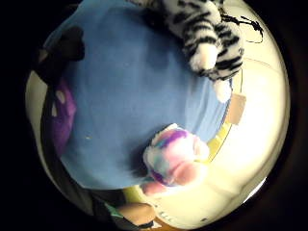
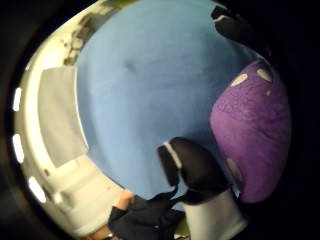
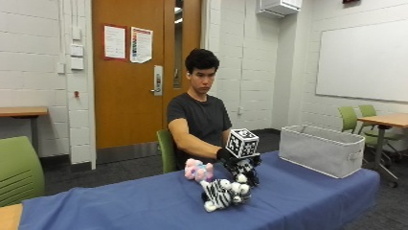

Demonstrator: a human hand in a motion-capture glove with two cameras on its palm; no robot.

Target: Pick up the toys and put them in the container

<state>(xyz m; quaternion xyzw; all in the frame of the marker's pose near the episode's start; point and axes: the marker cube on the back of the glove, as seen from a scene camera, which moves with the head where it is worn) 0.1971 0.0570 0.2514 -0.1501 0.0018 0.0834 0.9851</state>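
Note:
My gloved right hand (image 3: 234,157) hangs over the blue tablecloth (image 3: 127,206), just above a zebra-striped plush toy (image 3: 221,194) lying near the table's front. A purple toy with white spots (image 2: 252,130) sits against my palm, and a gloved finger (image 2: 192,167) curls beside it. In the outside view it shows as a dark shape (image 3: 245,173) under the hand. A pastel pink and blue plush toy (image 3: 198,170) lies on the cloth beside the person's forearm. The zebra toy (image 1: 207,33) and the pastel toy (image 1: 175,156) also show in the little finger side view. The grey fabric container (image 3: 322,149) stands at the table's right end.
Green chairs (image 3: 19,167) stand at the left and behind the person. Another table (image 3: 382,120) with green chairs is at the far right. Bare blue cloth (image 3: 300,191) stretches between the toys and the container.

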